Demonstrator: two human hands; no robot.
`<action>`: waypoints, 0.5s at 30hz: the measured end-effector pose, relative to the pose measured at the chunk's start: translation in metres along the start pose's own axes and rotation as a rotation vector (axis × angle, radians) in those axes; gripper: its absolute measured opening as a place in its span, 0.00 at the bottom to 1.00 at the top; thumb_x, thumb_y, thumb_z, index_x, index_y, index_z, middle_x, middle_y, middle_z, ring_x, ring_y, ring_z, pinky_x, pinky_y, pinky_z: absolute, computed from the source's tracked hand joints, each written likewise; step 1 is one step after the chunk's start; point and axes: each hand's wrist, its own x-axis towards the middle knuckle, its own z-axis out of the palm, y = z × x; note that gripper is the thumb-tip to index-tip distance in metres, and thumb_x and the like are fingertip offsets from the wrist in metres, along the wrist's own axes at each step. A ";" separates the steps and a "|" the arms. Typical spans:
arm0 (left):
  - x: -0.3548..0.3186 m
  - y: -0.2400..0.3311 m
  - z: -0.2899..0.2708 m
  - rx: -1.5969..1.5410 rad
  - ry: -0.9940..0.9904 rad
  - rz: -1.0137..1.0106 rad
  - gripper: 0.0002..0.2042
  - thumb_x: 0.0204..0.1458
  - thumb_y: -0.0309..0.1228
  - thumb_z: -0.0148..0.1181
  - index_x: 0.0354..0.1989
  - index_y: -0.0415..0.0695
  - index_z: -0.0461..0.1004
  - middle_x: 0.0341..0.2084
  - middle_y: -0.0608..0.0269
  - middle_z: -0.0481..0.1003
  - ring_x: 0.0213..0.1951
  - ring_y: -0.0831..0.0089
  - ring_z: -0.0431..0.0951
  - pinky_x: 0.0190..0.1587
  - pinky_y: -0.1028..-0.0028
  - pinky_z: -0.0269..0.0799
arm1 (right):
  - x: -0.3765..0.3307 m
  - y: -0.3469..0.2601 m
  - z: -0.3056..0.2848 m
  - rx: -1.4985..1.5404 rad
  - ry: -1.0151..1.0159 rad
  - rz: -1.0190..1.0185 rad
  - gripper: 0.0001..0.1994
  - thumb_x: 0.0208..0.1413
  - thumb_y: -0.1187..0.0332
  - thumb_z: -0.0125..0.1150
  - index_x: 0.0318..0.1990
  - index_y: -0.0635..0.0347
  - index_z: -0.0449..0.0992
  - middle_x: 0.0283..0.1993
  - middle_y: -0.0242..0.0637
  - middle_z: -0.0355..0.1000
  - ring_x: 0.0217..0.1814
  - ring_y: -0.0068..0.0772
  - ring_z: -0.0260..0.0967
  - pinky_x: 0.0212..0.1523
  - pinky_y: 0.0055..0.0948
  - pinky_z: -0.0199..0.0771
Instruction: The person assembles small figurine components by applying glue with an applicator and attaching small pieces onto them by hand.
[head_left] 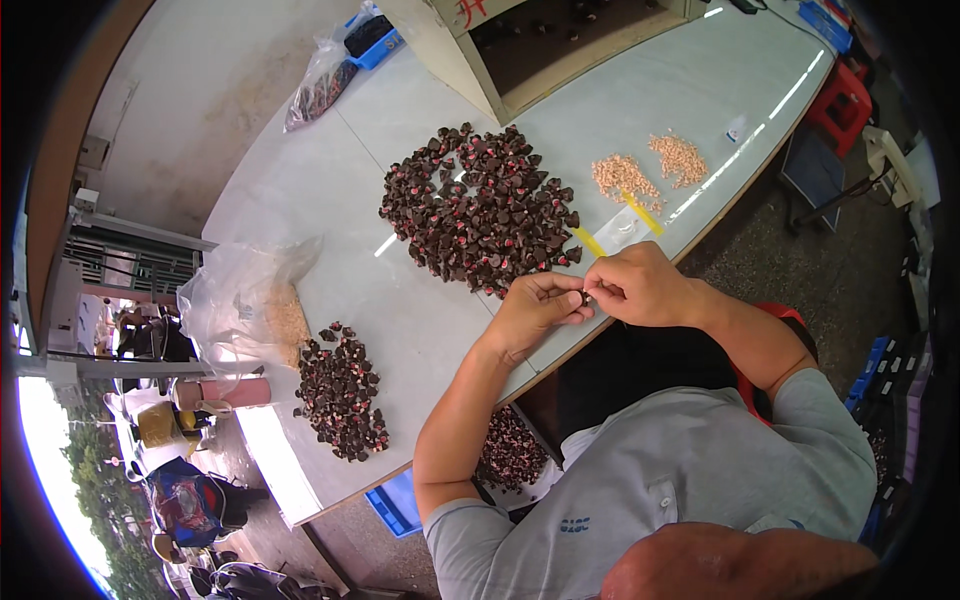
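My left hand (540, 312) and my right hand (640, 285) meet at the table's near edge. Between their fingertips is a small dark part (586, 297), mostly covered by the fingers. The left thumb and fingers pinch it; the right fingers are closed at its side, and whether they grip it too or some tiny piece is hidden. Just beyond my hands spreads a large pile of small dark brown parts with red-pink bits (480, 215). A white sheet held by yellow tape (590, 242) lies beyond my right hand, with two heaps of small beige pieces (622, 176) behind it.
A smaller pile of dark parts (342, 395) lies at left, beside a clear plastic bag (235, 310) with beige pieces. A pale open-fronted box (450, 50) stands at the back. Below the table edge, a tray holds more small parts (510, 450), near a blue bin (395, 505).
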 end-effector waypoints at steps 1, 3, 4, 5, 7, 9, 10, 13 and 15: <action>-0.001 0.000 0.000 -0.001 0.001 -0.003 0.13 0.60 0.23 0.59 0.51 0.30 0.74 0.43 0.52 0.79 0.42 0.69 0.82 0.46 0.75 0.80 | 0.000 -0.002 -0.001 0.054 -0.022 0.063 0.05 0.49 0.75 0.66 0.30 0.60 0.74 0.18 0.34 0.70 0.18 0.31 0.69 0.21 0.29 0.66; -0.001 -0.001 -0.001 -0.003 0.004 -0.005 0.13 0.60 0.23 0.60 0.51 0.30 0.74 0.43 0.52 0.79 0.42 0.69 0.82 0.46 0.75 0.80 | 0.003 -0.004 -0.004 0.180 -0.048 0.215 0.05 0.51 0.74 0.66 0.31 0.61 0.74 0.19 0.34 0.70 0.19 0.28 0.68 0.22 0.28 0.66; -0.001 -0.001 -0.001 -0.004 0.005 -0.007 0.12 0.60 0.23 0.60 0.50 0.30 0.75 0.43 0.52 0.79 0.42 0.69 0.82 0.46 0.75 0.80 | 0.004 -0.004 -0.006 0.305 -0.073 0.367 0.05 0.52 0.74 0.65 0.31 0.62 0.74 0.19 0.33 0.70 0.20 0.24 0.67 0.23 0.26 0.65; -0.001 -0.001 -0.002 0.000 0.002 -0.010 0.12 0.60 0.23 0.60 0.50 0.30 0.75 0.43 0.52 0.79 0.42 0.69 0.82 0.46 0.75 0.80 | 0.005 -0.001 -0.007 0.353 -0.124 0.391 0.08 0.55 0.72 0.66 0.35 0.63 0.71 0.21 0.33 0.70 0.22 0.21 0.65 0.25 0.26 0.65; -0.003 0.000 -0.002 0.021 -0.004 -0.002 0.12 0.59 0.23 0.60 0.49 0.30 0.76 0.42 0.52 0.80 0.41 0.69 0.82 0.46 0.75 0.80 | 0.006 -0.001 -0.004 0.361 -0.155 0.408 0.09 0.55 0.73 0.66 0.37 0.63 0.70 0.23 0.32 0.70 0.24 0.20 0.65 0.26 0.25 0.66; -0.002 -0.001 -0.003 0.037 -0.015 -0.007 0.11 0.59 0.23 0.60 0.48 0.31 0.76 0.41 0.52 0.80 0.41 0.69 0.83 0.46 0.75 0.80 | 0.005 -0.002 -0.001 0.370 -0.183 0.425 0.11 0.55 0.74 0.67 0.39 0.63 0.69 0.24 0.32 0.71 0.26 0.19 0.65 0.27 0.25 0.66; -0.001 -0.001 -0.004 0.048 -0.024 -0.009 0.11 0.59 0.23 0.61 0.48 0.31 0.76 0.40 0.52 0.80 0.41 0.69 0.83 0.46 0.75 0.80 | 0.002 -0.004 0.001 0.327 -0.179 0.426 0.12 0.55 0.73 0.67 0.39 0.63 0.67 0.24 0.33 0.71 0.26 0.19 0.65 0.28 0.25 0.67; 0.001 0.000 -0.003 0.061 -0.006 -0.005 0.11 0.59 0.23 0.61 0.47 0.31 0.77 0.40 0.52 0.80 0.41 0.69 0.83 0.45 0.74 0.80 | -0.001 -0.003 0.004 0.293 -0.132 0.403 0.13 0.55 0.72 0.67 0.40 0.62 0.66 0.24 0.31 0.69 0.25 0.20 0.64 0.27 0.25 0.65; 0.001 -0.002 -0.003 0.060 0.001 0.003 0.11 0.58 0.24 0.62 0.47 0.32 0.77 0.41 0.53 0.80 0.39 0.70 0.83 0.44 0.76 0.80 | -0.005 0.003 0.000 0.302 -0.083 0.374 0.12 0.56 0.70 0.66 0.40 0.60 0.67 0.23 0.30 0.68 0.24 0.20 0.63 0.26 0.25 0.63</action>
